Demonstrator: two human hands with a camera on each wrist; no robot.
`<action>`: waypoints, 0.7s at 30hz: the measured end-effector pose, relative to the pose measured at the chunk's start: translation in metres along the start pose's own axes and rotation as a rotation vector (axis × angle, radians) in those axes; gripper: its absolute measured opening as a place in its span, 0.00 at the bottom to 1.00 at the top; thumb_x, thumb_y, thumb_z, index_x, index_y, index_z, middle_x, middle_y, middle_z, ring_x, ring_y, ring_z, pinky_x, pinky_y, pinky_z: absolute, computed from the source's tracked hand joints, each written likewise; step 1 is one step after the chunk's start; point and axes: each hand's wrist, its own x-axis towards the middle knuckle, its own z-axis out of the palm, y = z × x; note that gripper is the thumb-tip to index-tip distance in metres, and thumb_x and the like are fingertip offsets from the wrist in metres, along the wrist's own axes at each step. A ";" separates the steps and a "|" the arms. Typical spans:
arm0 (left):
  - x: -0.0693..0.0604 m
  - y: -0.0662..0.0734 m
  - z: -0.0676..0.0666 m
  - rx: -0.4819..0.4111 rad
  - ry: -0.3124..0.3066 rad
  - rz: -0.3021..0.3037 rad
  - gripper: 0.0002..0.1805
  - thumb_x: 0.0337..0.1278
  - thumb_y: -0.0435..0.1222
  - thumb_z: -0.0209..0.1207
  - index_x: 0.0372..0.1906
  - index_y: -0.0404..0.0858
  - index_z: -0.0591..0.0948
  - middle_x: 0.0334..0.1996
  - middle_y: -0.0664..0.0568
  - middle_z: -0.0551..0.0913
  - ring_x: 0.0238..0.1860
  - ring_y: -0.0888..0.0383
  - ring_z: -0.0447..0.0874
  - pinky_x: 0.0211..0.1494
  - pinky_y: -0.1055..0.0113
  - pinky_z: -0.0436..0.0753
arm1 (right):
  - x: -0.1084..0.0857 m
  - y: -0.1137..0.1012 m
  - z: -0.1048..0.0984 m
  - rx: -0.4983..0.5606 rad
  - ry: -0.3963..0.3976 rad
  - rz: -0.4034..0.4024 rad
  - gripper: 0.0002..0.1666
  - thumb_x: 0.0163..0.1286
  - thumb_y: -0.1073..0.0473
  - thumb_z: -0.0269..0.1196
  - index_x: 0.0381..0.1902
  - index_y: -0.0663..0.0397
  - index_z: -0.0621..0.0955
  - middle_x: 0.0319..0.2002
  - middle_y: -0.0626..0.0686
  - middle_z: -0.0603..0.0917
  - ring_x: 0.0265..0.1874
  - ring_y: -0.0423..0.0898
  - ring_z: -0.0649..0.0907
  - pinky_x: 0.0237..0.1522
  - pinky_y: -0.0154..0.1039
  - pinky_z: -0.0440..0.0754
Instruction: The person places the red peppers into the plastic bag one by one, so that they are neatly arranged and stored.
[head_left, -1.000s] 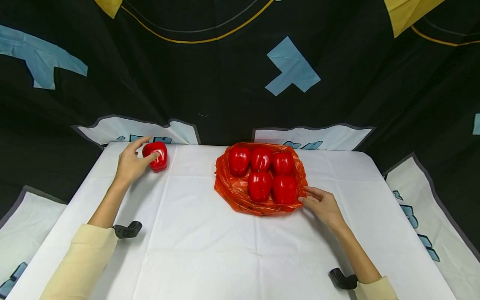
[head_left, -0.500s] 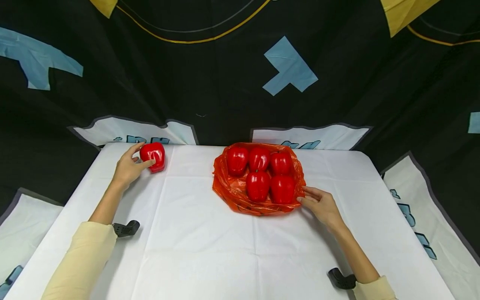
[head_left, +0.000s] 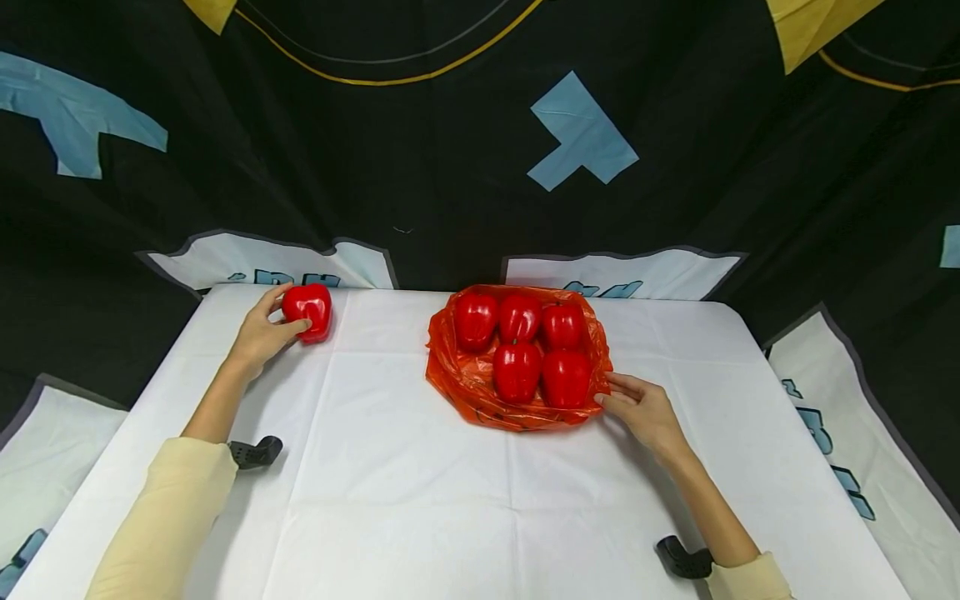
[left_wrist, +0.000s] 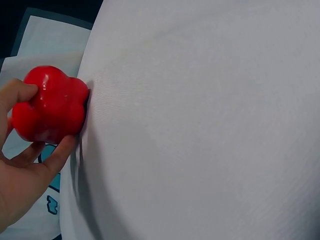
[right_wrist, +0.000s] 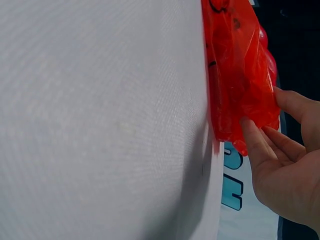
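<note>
At the far left of the table, my left hand (head_left: 262, 335) grips a glossy red bell pepper (head_left: 310, 312) between thumb and fingers. The left wrist view shows the same lobed pepper (left_wrist: 52, 105) with the thumb on one side and fingers on the other. An orange-red plastic bag (head_left: 459, 383) lies spread around several more red bell peppers (head_left: 517, 372) in two rows. My right hand (head_left: 648, 414) pinches the bag's right rim. Up close in the right wrist view, thumb and fingers meet the thin crinkled plastic (right_wrist: 240, 85).
A white cloth covers the table (head_left: 405, 517). Behind its far edge hangs a black curtain (head_left: 337, 167) with blue, yellow and white patches. Black wrist-worn devices (head_left: 257, 452) sit by both cuffs.
My left hand has come down and closed its fingers around the lone pepper, which stays at about the same spot. The right hand keeps its place at the bag's rim.
</note>
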 end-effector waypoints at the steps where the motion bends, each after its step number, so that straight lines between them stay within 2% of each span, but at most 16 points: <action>1: 0.000 0.000 0.000 -0.007 0.005 -0.001 0.44 0.66 0.35 0.61 0.80 0.45 0.51 0.75 0.31 0.49 0.70 0.26 0.56 0.62 0.39 0.71 | 0.000 0.000 0.000 0.001 0.002 -0.001 0.34 0.69 0.59 0.67 0.67 0.71 0.71 0.57 0.68 0.80 0.54 0.54 0.83 0.48 0.30 0.81; 5: -0.001 0.001 0.001 -0.030 0.016 -0.007 0.44 0.65 0.34 0.62 0.80 0.44 0.51 0.75 0.31 0.51 0.69 0.27 0.57 0.61 0.40 0.72 | 0.000 0.000 0.000 0.003 0.000 -0.006 0.34 0.69 0.59 0.67 0.67 0.71 0.71 0.57 0.68 0.80 0.54 0.54 0.83 0.48 0.30 0.81; 9: -0.007 0.006 0.006 -0.048 0.003 0.001 0.44 0.64 0.34 0.62 0.79 0.43 0.52 0.75 0.33 0.52 0.68 0.29 0.61 0.60 0.42 0.74 | 0.000 -0.001 0.000 0.003 -0.006 -0.008 0.34 0.69 0.59 0.67 0.67 0.71 0.71 0.57 0.68 0.80 0.54 0.55 0.83 0.48 0.30 0.81; 11: -0.012 0.012 0.010 -0.051 -0.015 0.025 0.44 0.64 0.34 0.63 0.79 0.43 0.53 0.74 0.33 0.53 0.66 0.30 0.63 0.59 0.45 0.76 | 0.000 -0.001 0.000 0.004 -0.008 -0.009 0.34 0.69 0.59 0.67 0.67 0.71 0.71 0.57 0.68 0.80 0.54 0.54 0.83 0.48 0.30 0.81; 12: -0.015 0.017 0.013 -0.055 -0.027 0.041 0.43 0.64 0.34 0.63 0.78 0.42 0.53 0.74 0.33 0.54 0.65 0.31 0.64 0.57 0.50 0.79 | 0.000 -0.001 0.000 0.006 -0.009 -0.012 0.34 0.69 0.59 0.67 0.67 0.72 0.71 0.57 0.69 0.80 0.54 0.54 0.83 0.48 0.30 0.81; 14: -0.022 0.030 0.020 -0.062 -0.054 0.065 0.43 0.63 0.33 0.63 0.78 0.41 0.55 0.73 0.33 0.55 0.63 0.31 0.66 0.54 0.57 0.82 | 0.000 -0.002 0.000 0.006 -0.010 -0.012 0.34 0.69 0.59 0.67 0.67 0.72 0.71 0.57 0.69 0.80 0.53 0.53 0.84 0.48 0.30 0.81; 15: -0.025 0.035 0.025 -0.070 -0.067 0.078 0.43 0.62 0.32 0.63 0.78 0.41 0.55 0.73 0.33 0.56 0.63 0.31 0.67 0.53 0.58 0.82 | 0.000 -0.002 0.000 0.004 -0.009 -0.012 0.34 0.69 0.59 0.67 0.67 0.72 0.71 0.57 0.69 0.80 0.53 0.53 0.84 0.48 0.29 0.81; 18: -0.035 0.051 0.040 -0.107 -0.108 0.097 0.43 0.61 0.31 0.64 0.78 0.42 0.56 0.73 0.34 0.57 0.62 0.32 0.68 0.53 0.54 0.82 | 0.001 -0.002 0.000 0.003 -0.008 -0.008 0.34 0.70 0.60 0.67 0.67 0.72 0.71 0.57 0.68 0.80 0.53 0.53 0.84 0.48 0.29 0.81; 21: -0.043 0.064 0.058 -0.143 -0.149 0.106 0.44 0.59 0.31 0.65 0.78 0.43 0.57 0.73 0.35 0.58 0.62 0.32 0.70 0.58 0.42 0.77 | 0.001 -0.001 0.000 0.001 -0.007 -0.007 0.34 0.70 0.60 0.67 0.67 0.72 0.71 0.57 0.69 0.80 0.54 0.54 0.83 0.48 0.29 0.81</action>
